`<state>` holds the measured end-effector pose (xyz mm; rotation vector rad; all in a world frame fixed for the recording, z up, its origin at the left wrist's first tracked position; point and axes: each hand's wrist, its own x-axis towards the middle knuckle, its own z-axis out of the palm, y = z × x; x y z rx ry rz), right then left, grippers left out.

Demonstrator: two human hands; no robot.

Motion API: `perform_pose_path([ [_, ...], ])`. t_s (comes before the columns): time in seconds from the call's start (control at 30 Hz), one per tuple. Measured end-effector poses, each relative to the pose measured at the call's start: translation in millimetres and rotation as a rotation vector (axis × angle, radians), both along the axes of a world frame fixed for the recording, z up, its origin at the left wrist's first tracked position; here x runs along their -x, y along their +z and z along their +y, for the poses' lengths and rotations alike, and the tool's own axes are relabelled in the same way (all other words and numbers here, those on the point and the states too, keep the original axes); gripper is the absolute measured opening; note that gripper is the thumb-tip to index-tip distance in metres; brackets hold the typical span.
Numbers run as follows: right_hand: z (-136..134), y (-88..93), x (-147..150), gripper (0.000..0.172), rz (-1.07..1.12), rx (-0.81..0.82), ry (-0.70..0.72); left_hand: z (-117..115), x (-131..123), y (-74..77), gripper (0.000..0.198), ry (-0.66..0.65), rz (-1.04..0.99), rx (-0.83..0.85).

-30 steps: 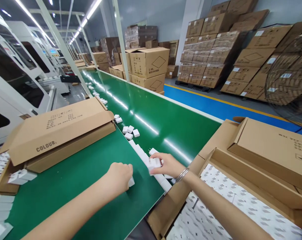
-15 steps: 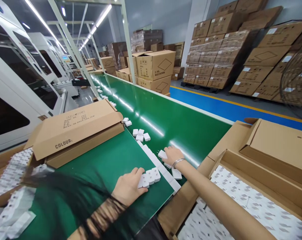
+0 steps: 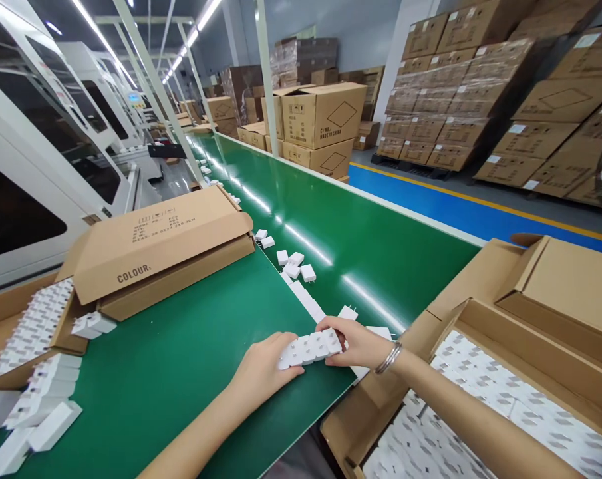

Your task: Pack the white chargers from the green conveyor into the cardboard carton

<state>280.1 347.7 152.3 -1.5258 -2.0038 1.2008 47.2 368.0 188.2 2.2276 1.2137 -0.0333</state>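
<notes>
A short row of white plug adapters rests on the green work surface, metal prongs facing up. My left hand is closed around the row's left end, thumb and fingers on opposite sides. At the right end, my right hand pinches the last white adapter against the others; a bracelet circles that wrist. Just beyond my right hand, a loose adapter lies on the green conveyor belt with its prongs showing. Several more loose adapters lie farther up the belt's near edge.
To the right stands an open carton filled with rows of adapters. A folded-over carton sits at left, beside another box of adapters. Loose white adapters lie at lower left. Stacked cartons stand behind the belt.
My right hand has come from the belt toward the left hand, bringing a white adapter to the row's right end. Dark hair strands over the left arm are gone.
</notes>
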Motion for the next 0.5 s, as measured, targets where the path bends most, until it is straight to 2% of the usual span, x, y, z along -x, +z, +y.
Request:
perform_pose_path([
  [0.1, -9.5, -1.2, 18.0, 0.04, 0.024, -0.044, 0.031, -2.2, 9.4, 0.6, 0.036, -0.004, -0.098, 0.015],
  [0.23, -21.3, 2.0, 25.2, 0.045, -0.008, -0.076, 0.076, -9.2, 22.2, -5.2, 0.04, -0.003, -0.176, 0.049],
  [0.3, -26.7, 6.4, 25.2, 0.056, -0.077, -0.116, 0.097, -13.5, 28.8, -13.5, 0.054, 0.052, -0.231, 0.097],
  [0.37, -30.6, 13.3, 27.1, 0.07, -0.227, -0.233, 0.123, -18.7, 36.4, -23.0, 0.063, 0.129, -0.316, 0.176],
  [0.43, -32.2, 21.0, 33.7, 0.073, -0.382, -0.396, 0.178, -24.5, 43.4, -29.9, 0.048, 0.185, -0.408, 0.227],
  [0.5, -31.0, 26.5, 45.4, 0.066, -0.463, -0.519, 0.263, -29.9, 47.8, -31.7, 0.024, 0.211, -0.456, 0.197],
])
